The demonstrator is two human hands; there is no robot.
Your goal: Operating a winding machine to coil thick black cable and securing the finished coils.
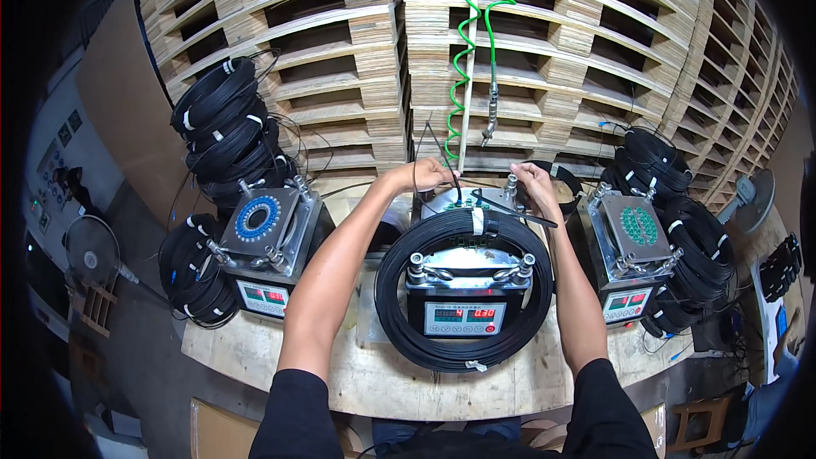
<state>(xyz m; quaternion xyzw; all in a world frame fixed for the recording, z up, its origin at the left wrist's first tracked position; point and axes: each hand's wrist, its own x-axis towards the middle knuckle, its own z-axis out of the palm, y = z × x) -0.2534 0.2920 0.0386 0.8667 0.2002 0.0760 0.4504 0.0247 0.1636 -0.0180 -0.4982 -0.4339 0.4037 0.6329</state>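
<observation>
A coil of black cable (393,323) bound with white ties hangs around the front of the middle machine (466,299), which has a lit red display panel. Over the machine's far side, my left hand (422,175) is pinched on a thin strand of black cable (427,138) that loops up above it. My right hand (535,187) is beside the machine's rear right metal post (511,186). Its fingers are drawn together, but what they hold, if anything, is too small to make out. Green round fittings sit on the machine's top plate, partly hidden by the coil.
Similar machines stand left (270,238) with a blue ring plate and right (633,242) with green fittings. Black cable coils (225,119) pile beside them. A green spiral air hose (463,59) hangs before stacked wooden pallets (544,25). The wooden table (382,382) curves around its front edge.
</observation>
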